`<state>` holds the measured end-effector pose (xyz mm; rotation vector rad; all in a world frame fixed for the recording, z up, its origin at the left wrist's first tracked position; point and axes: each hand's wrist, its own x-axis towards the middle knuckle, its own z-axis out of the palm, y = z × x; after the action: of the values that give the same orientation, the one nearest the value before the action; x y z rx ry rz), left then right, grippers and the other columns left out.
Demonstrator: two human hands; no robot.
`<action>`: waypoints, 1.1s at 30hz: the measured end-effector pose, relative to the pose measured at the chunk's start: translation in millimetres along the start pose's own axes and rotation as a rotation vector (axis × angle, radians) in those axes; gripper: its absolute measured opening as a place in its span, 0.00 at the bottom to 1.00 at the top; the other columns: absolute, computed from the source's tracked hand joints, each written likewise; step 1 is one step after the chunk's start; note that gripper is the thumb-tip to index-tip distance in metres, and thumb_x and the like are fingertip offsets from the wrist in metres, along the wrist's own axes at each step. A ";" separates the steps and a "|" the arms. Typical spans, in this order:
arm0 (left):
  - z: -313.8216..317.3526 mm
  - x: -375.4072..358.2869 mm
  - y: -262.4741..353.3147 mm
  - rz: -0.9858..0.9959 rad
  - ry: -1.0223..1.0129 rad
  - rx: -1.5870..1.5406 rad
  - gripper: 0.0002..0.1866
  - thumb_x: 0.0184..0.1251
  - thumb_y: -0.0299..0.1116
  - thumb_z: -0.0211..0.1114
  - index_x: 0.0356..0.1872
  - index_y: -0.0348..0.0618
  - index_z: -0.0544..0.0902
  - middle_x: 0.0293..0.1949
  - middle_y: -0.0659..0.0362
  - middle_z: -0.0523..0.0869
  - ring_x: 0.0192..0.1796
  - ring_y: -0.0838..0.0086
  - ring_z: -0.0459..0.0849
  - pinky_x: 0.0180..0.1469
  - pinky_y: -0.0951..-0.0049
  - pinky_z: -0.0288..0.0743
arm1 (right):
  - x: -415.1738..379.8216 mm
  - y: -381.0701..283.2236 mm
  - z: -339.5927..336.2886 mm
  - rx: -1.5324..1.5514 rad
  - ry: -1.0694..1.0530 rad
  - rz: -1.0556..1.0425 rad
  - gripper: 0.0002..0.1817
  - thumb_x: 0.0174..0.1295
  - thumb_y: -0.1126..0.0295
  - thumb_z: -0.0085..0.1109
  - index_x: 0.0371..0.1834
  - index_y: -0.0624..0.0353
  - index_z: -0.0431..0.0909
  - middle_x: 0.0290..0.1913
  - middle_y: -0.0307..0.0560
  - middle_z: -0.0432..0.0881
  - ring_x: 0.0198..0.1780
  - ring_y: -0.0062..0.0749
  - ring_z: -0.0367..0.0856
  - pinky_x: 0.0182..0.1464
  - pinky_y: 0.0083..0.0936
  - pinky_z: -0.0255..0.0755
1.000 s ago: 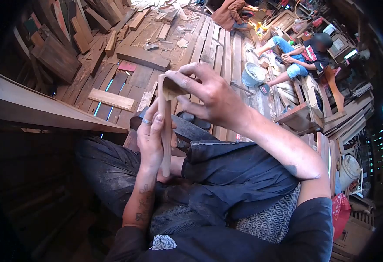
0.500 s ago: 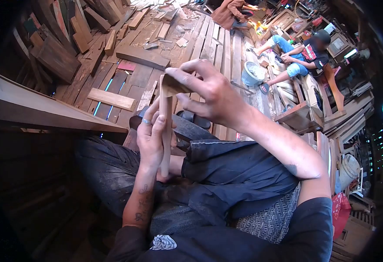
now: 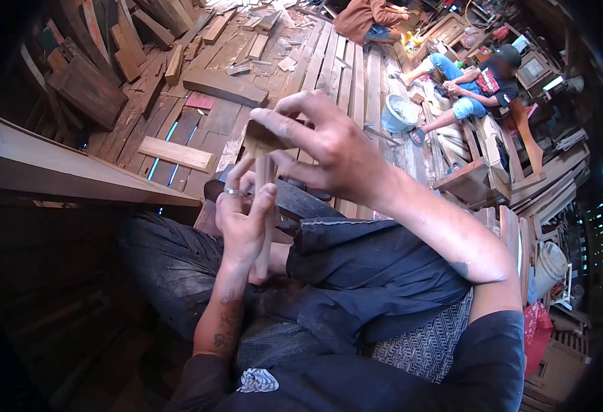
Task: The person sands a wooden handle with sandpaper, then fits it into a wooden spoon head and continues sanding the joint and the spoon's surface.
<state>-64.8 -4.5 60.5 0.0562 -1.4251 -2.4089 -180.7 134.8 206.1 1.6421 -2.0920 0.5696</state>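
Note:
My left hand [image 3: 239,223] is wrapped round a narrow pale wooden strip [image 3: 265,247], which stands roughly upright above my lap. A ring sits on one finger of that hand. In my right hand [image 3: 330,147], a brown bent piece of sandpaper [image 3: 260,139] is pinched between fingers and thumb. It lies against the strip's upper end and covers the tip. The strip's lower end reaches down near my crossed legs [image 3: 356,257] in dark trousers.
A long pale board [image 3: 74,165] stands at my left. Offcuts and a thick plank [image 3: 224,89] lie on the slatted wooden floor. Across the floor sits a person [image 3: 476,86] beside a grey bucket [image 3: 399,113]; another person [image 3: 366,22] is farther back. A white bucket [image 3: 550,264] stands at right.
The sandpaper has turned so that its flat face shows over the strip's end. The strip has tilted slightly, and my left thumb and fingers have shifted on it.

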 end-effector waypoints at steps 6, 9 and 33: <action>9.2 0.8 -9.2 0.050 0.024 0.019 0.32 0.81 0.26 0.66 0.82 0.43 0.67 0.51 0.60 0.86 0.39 0.87 0.82 0.40 0.85 0.77 | -1.8 -1.0 2.7 0.027 0.009 0.017 0.31 0.64 0.69 0.73 0.73 0.57 0.82 0.54 0.52 0.82 0.54 0.44 0.84 0.55 0.38 0.85; 0.5 4.0 -0.3 0.058 -0.026 0.046 0.31 0.81 0.27 0.67 0.80 0.43 0.68 0.52 0.58 0.86 0.39 0.87 0.82 0.40 0.85 0.77 | -2.4 5.3 -1.0 -0.006 0.008 0.018 0.31 0.64 0.69 0.73 0.73 0.58 0.82 0.54 0.53 0.82 0.54 0.45 0.83 0.55 0.39 0.84; 9.4 1.4 -3.8 0.130 -0.014 0.110 0.31 0.77 0.24 0.71 0.78 0.38 0.71 0.52 0.59 0.85 0.45 0.84 0.86 0.44 0.83 0.80 | 2.4 -4.9 -6.9 -0.175 -0.059 -0.020 0.29 0.61 0.63 0.78 0.67 0.58 0.84 0.51 0.48 0.81 0.55 0.42 0.82 0.56 0.37 0.86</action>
<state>-69.1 4.6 62.2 -0.0263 -1.5176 -2.2303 -175.9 135.6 213.4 1.5961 -2.0993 0.3254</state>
